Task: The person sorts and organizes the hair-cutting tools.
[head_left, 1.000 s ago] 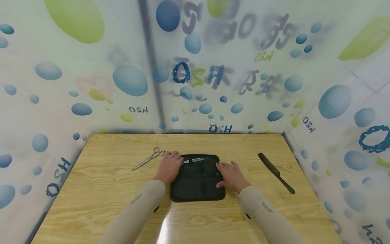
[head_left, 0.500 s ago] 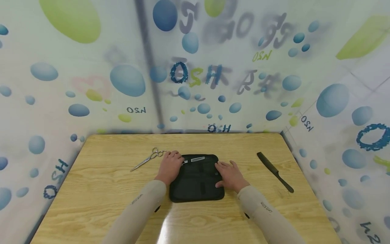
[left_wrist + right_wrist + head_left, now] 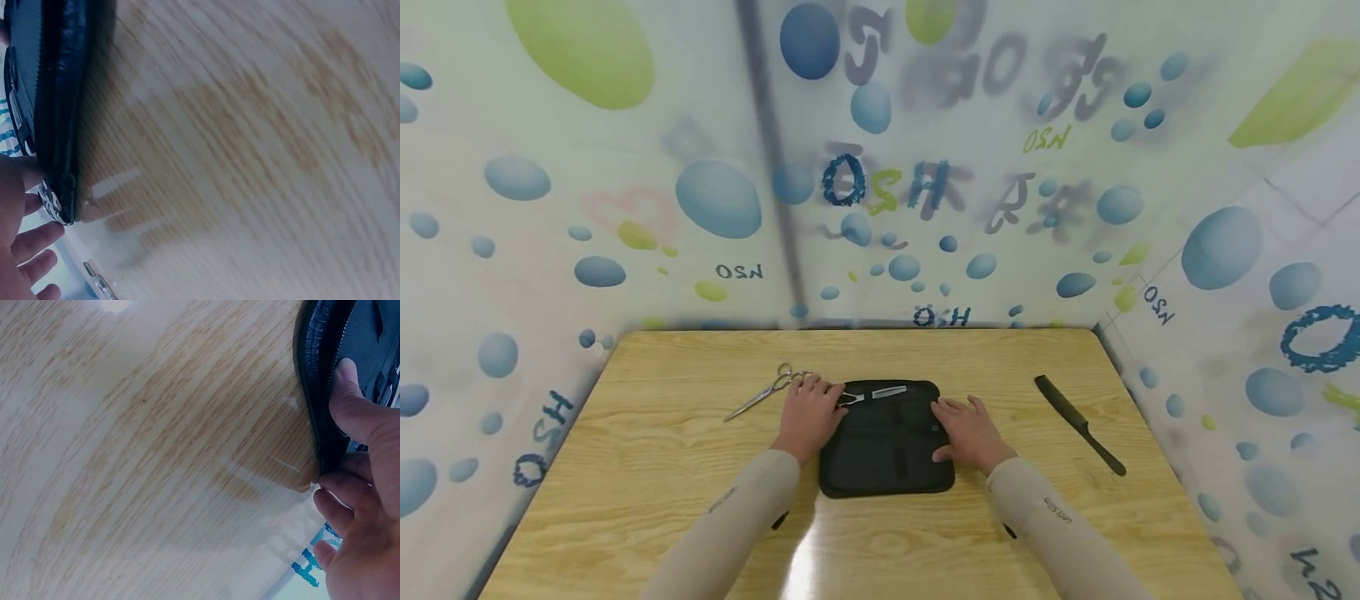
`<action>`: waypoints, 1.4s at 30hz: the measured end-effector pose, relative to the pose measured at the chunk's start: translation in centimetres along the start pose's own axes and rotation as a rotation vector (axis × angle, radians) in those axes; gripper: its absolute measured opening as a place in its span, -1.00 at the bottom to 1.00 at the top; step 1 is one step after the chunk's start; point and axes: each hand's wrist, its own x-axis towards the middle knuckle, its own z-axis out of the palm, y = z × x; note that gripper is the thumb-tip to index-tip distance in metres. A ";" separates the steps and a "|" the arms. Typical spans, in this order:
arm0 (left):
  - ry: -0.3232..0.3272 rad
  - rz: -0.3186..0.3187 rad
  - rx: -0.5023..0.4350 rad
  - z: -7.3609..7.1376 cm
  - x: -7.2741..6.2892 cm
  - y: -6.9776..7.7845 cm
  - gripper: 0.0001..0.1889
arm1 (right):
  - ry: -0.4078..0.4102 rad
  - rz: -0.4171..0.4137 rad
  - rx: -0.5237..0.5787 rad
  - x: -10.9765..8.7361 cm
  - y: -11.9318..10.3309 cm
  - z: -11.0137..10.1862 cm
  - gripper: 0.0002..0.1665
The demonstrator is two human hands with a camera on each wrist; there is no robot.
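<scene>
A black zippered case [image 3: 886, 454] lies open-faced on the table between my hands. Across its upper part runs a second pair of scissors [image 3: 889, 392], its middle passing under a dark strap. My left hand [image 3: 808, 417] is at the case's upper left corner, fingers extended beside the finger rings [image 3: 50, 201] in the left wrist view. With my right hand [image 3: 967, 433] I pinch the right edge, the thumb [image 3: 347, 384] on the inner face and the fingers around the outside. Silver scissors [image 3: 756, 402] lie on the table just left of my left hand.
A black comb [image 3: 1078, 423] with a handle lies to the right on the wooden table [image 3: 662, 467]. Behind the table's far edge stands a patterned wall covering [image 3: 880, 250], which continues along both sides.
My left hand has shifted slightly left, off the case's corner, so more of the scissors' handles in the case shows. The right hand stays on its edge.
</scene>
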 end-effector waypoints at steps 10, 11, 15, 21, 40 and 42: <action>-0.037 -0.010 -0.014 0.2 0.0 -0.1 -0.57 | 0.007 -0.007 0.005 0.0 0.1 0.0 0.03; -0.033 -0.009 -0.025 0.3 0.0 -0.1 -0.57 | 0.010 -0.010 0.007 0.0 0.1 0.0 0.02; -0.011 -0.002 -0.060 0.5 0.0 -0.2 -0.57 | 0.012 -0.013 0.009 0.0 0.2 0.0 0.02; 0.030 0.011 -0.075 0.7 0.1 -0.1 -0.58 | 0.010 -0.011 0.007 0.1 0.2 0.0 0.01; -0.106 -0.016 -0.139 0.1 -0.1 -0.4 -0.51 | 0.003 -0.007 0.008 0.1 0.2 0.3 0.01; -0.107 -0.013 -0.150 0.1 -0.1 -0.4 -0.51 | 0.003 -0.008 0.006 0.1 0.2 0.3 0.01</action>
